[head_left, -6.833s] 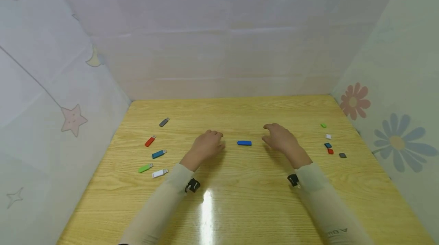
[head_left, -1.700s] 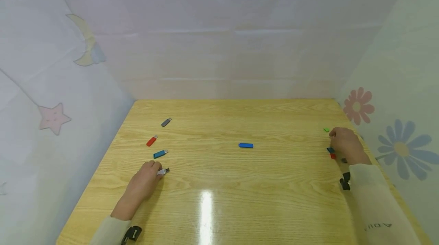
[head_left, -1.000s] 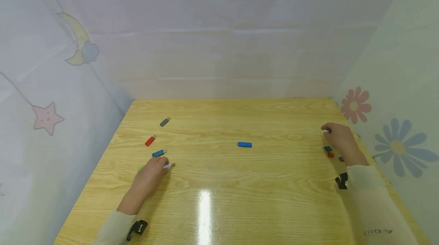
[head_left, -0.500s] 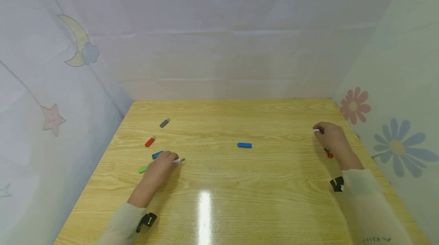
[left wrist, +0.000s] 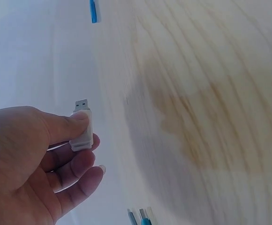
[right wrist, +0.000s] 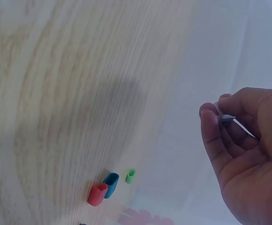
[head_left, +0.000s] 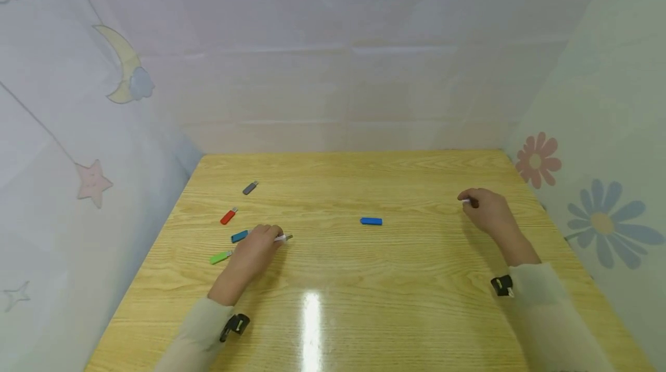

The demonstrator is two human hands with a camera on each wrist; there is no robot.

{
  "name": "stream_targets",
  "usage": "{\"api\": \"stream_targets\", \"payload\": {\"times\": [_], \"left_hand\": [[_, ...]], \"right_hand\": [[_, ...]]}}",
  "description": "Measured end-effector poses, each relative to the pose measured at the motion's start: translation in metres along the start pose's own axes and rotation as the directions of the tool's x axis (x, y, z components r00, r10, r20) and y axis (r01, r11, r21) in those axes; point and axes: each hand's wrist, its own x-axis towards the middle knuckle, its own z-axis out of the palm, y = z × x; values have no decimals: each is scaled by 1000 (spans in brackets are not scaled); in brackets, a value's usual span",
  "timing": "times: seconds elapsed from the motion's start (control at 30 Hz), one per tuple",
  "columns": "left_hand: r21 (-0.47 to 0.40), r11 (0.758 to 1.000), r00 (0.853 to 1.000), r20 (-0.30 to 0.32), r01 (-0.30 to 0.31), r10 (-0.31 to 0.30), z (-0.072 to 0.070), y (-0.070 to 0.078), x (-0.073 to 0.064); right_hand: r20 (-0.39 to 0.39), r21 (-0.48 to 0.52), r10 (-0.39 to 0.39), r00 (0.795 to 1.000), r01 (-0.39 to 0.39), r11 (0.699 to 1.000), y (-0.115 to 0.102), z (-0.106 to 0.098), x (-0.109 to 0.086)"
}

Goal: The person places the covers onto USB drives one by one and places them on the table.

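In the left wrist view, a white USB flash drive (left wrist: 82, 141) with its metal plug bare is pinched between thumb and fingers of my left hand (head_left: 254, 251). That hand is above the table's left half, beside the teal flash drive (head_left: 239, 236). My right hand (head_left: 492, 214), over the right side, pinches a small white cap (right wrist: 226, 118), partly hidden by the fingertips. A blue flash drive (head_left: 371, 221) lies on the table between the two hands, no metal plug showing.
Uncapped grey (head_left: 250, 188), red (head_left: 228, 216) and green (head_left: 221, 257) flash drives lie on the left of the wooden table (head_left: 333, 181). Under the right arm are red (right wrist: 97, 194), teal (right wrist: 111, 185) and green (right wrist: 131, 176) caps. Patterned cloth walls (head_left: 333, 94) enclose the table.
The white flash drive and its white cap have been picked up from opposite sides. Both hands have since moved inward, the left rightward and the right leftward. The blue drive stays put.
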Motion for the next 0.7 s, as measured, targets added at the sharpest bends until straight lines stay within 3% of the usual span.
{"api": "stream_targets", "payload": {"times": [0.2,0.7], "left_hand": [[-22,1000,1000,-3,-21,21,2,8,9],[-85,993,997,-13,-79,78,6,29,29]], "right_hand": [[-20,-8,-9,1000,9,1000,-5,6,-2],[10,100,9,1000,-10,995,-26,20,-7]]}}
